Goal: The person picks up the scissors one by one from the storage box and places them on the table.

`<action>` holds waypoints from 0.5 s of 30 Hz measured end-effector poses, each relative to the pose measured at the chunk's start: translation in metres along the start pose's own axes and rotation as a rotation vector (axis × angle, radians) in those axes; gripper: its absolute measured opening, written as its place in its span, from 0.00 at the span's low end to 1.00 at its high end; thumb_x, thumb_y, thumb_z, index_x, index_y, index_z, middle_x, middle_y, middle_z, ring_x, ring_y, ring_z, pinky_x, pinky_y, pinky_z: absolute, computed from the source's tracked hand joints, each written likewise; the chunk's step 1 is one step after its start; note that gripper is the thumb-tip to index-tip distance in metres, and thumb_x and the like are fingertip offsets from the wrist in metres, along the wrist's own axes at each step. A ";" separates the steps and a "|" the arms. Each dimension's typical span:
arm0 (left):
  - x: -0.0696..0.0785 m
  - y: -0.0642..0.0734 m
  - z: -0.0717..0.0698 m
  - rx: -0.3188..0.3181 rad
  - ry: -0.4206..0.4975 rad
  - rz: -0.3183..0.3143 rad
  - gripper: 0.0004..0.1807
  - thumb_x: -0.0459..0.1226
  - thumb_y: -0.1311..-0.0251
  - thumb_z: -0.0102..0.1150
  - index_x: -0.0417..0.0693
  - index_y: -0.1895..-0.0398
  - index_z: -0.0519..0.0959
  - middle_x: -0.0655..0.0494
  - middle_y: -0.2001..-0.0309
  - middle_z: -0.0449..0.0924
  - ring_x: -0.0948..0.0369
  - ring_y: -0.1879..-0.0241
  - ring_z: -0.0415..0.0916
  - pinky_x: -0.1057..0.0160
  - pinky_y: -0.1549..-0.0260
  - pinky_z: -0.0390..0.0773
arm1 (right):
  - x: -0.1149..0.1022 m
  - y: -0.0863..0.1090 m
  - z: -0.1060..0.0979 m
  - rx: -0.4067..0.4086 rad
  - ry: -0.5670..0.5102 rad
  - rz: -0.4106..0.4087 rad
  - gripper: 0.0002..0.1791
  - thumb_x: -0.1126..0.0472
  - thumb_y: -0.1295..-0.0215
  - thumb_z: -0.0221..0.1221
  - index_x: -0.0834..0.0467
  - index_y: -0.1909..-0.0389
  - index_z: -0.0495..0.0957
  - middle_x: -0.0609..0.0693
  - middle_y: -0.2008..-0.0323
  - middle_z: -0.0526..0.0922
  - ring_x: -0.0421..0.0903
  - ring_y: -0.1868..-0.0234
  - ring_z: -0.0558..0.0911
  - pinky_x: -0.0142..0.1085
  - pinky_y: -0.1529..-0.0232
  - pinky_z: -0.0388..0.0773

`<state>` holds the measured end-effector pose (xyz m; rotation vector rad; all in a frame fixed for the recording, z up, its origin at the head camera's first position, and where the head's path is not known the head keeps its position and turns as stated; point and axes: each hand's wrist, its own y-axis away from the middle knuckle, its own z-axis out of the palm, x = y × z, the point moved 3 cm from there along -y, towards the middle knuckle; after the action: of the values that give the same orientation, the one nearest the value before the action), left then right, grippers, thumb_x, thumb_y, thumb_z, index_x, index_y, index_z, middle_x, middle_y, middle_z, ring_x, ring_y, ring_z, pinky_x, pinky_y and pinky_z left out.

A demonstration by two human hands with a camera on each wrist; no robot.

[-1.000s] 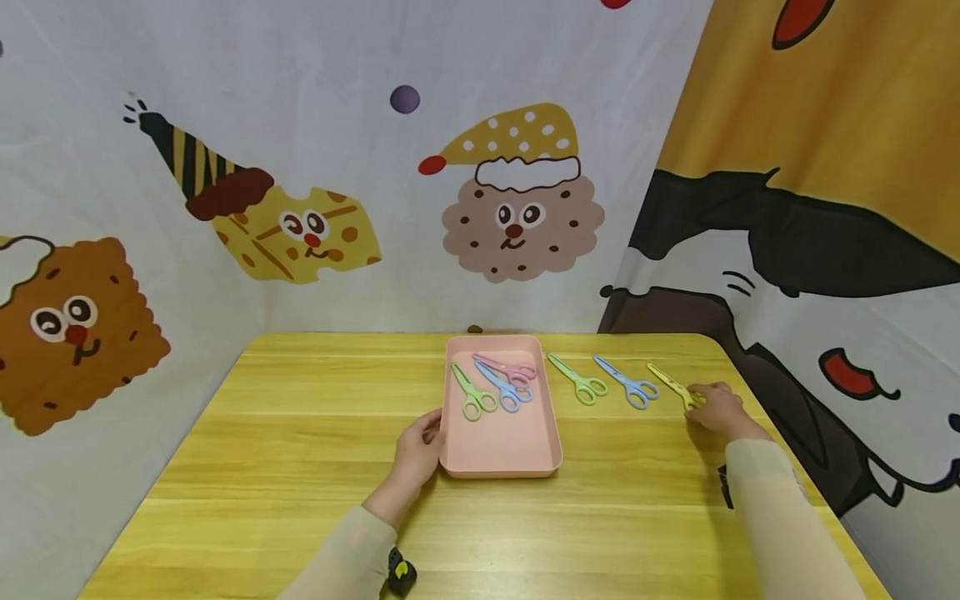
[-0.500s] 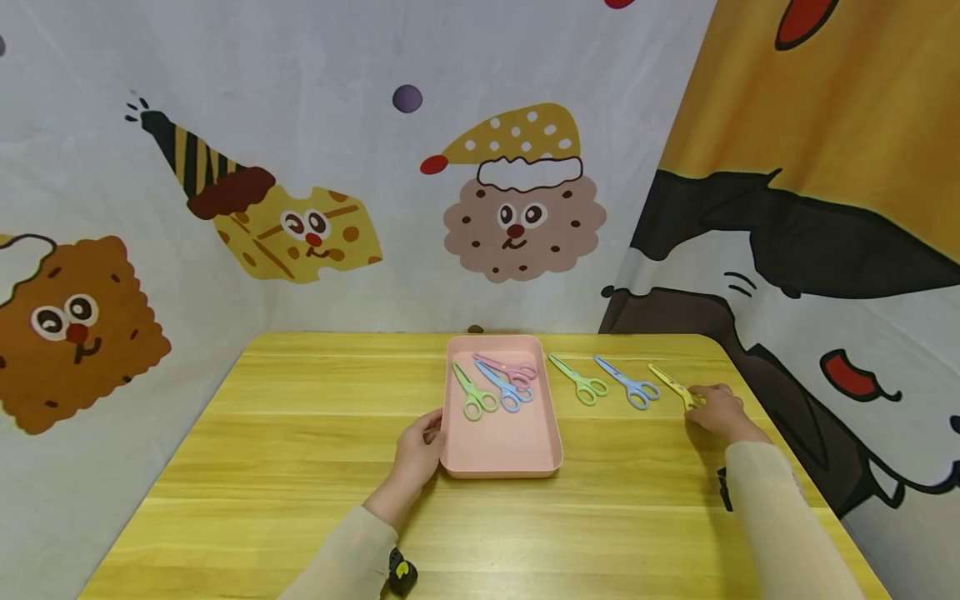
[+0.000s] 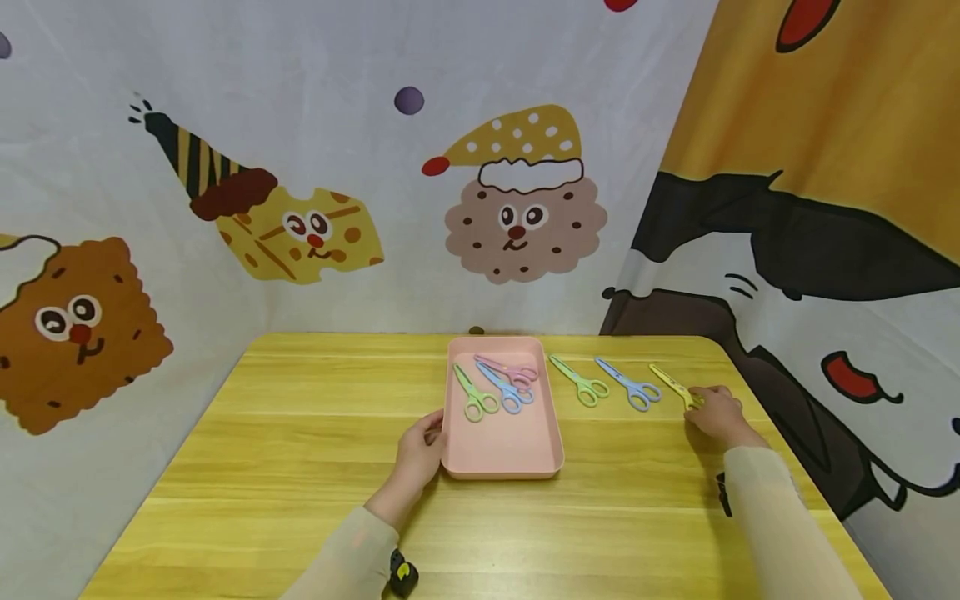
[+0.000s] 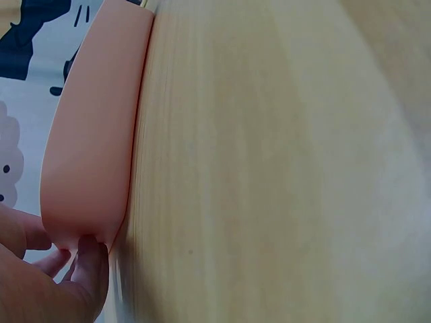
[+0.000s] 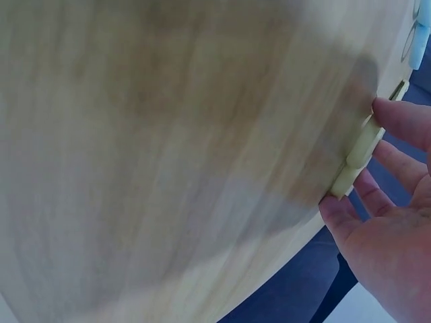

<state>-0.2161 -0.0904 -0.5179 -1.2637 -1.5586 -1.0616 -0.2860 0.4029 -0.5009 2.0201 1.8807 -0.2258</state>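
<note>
A shallow pink tray lies on the table, a little right of centre. At its left wall my left hand grips the near corner, with thumb and fingers against the pink tray wall in the left wrist view. Inside lie green scissors, blue scissors and pink scissors, the blue and pink ones overlapping. On the right, my right hand holds the handles of yellow scissors, whose blades rest on the table. Thumb and fingertips span these yellow handles in the right wrist view.
Between tray and right hand lie more green scissors and blue scissors, in a row on the wooden table. A curtain with cartoon prints hangs behind the table's back edge.
</note>
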 end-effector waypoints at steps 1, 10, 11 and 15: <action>0.000 0.000 0.000 0.002 0.002 -0.004 0.21 0.28 0.36 0.51 0.38 0.39 0.72 0.42 0.47 0.76 0.51 0.50 0.76 0.61 0.54 0.81 | 0.000 0.000 0.001 0.003 -0.002 -0.002 0.31 0.61 0.39 0.55 0.74 0.38 0.62 0.82 0.43 0.56 0.81 0.47 0.59 0.66 0.50 0.60; -0.001 0.000 0.001 -0.008 0.009 -0.005 0.21 0.29 0.36 0.50 0.37 0.39 0.71 0.42 0.46 0.76 0.52 0.49 0.76 0.61 0.54 0.81 | -0.004 0.003 0.002 0.065 -0.012 -0.016 0.32 0.61 0.40 0.54 0.72 0.36 0.61 0.80 0.41 0.53 0.81 0.44 0.52 0.69 0.49 0.57; -0.001 0.000 0.001 -0.008 0.010 -0.004 0.21 0.29 0.36 0.50 0.37 0.39 0.71 0.42 0.46 0.76 0.51 0.49 0.76 0.61 0.54 0.81 | -0.006 0.004 0.001 0.076 -0.008 -0.018 0.33 0.61 0.40 0.55 0.71 0.36 0.60 0.80 0.41 0.53 0.81 0.44 0.52 0.69 0.50 0.58; 0.000 0.000 0.000 -0.004 0.004 0.003 0.21 0.29 0.36 0.50 0.37 0.39 0.71 0.42 0.46 0.76 0.51 0.49 0.76 0.60 0.53 0.81 | -0.016 0.004 0.000 0.124 0.010 -0.023 0.33 0.59 0.39 0.56 0.70 0.36 0.61 0.78 0.41 0.55 0.80 0.44 0.54 0.69 0.50 0.62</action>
<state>-0.2157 -0.0902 -0.5183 -1.2660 -1.5520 -1.0656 -0.2839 0.3881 -0.4945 2.0835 1.9410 -0.3471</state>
